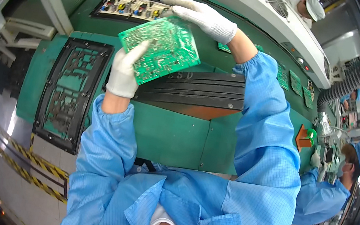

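In my left hand (126,70), gloved in white, is a green circuit board (165,53). The thumb lies on its face, which is dotted with solder joints; the other fingers are hidden behind it. The board tilts over a long black ribbed holder (192,89). At the board's far edge, my gloved right hand (202,18) stretches its fingers out to the left; whether they touch the board is unclear. Just beyond lies a black-framed carrier (132,8), filled with electronic parts.
A black frame with cut-outs (71,92) lies on the green bench (163,131) at left. Several green boards (295,82) line the far right, beside a white housing (232,0). An orange stand (301,138) sits at right. One co-worker (327,197) is at right, another (301,7) beyond the housing.
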The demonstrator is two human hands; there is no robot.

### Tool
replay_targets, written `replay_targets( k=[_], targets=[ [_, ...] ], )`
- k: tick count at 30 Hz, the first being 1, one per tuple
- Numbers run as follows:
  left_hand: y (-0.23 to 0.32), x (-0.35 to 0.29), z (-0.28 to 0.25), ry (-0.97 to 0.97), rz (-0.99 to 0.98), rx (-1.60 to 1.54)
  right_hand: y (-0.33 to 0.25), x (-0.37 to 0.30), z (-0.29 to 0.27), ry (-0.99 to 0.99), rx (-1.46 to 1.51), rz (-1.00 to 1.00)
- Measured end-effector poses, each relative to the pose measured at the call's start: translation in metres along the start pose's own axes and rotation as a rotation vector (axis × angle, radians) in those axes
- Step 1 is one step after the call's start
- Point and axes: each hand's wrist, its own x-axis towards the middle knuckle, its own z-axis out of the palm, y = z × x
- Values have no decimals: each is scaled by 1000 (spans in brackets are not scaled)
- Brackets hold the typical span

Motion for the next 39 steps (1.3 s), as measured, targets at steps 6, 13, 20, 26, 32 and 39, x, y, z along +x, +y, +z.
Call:
replay_targets(
  k=[6, 13, 20, 26, 32, 39],
  targets=[
    [-3, 0, -1, 5, -55, 15, -6, 6, 0, -129, -292, 100],
    [-12, 17, -18, 357, 34, 64, 65, -19, -37, 334, 225, 404],
    [-16, 15, -22, 331, 11, -7, 152, -38, -50, 842, 808, 490],
    [-24, 17, -26, 300, -35, -1, 168, -29, -42, 825, 512, 508],
    [-24, 22, -27, 350, -25, -5, 170, -38, -72, 568, -658, 588],
    [-25, 21, -42, 344, -39, -41, 17, -74, -66, 426, -268, 201]
  ],
)
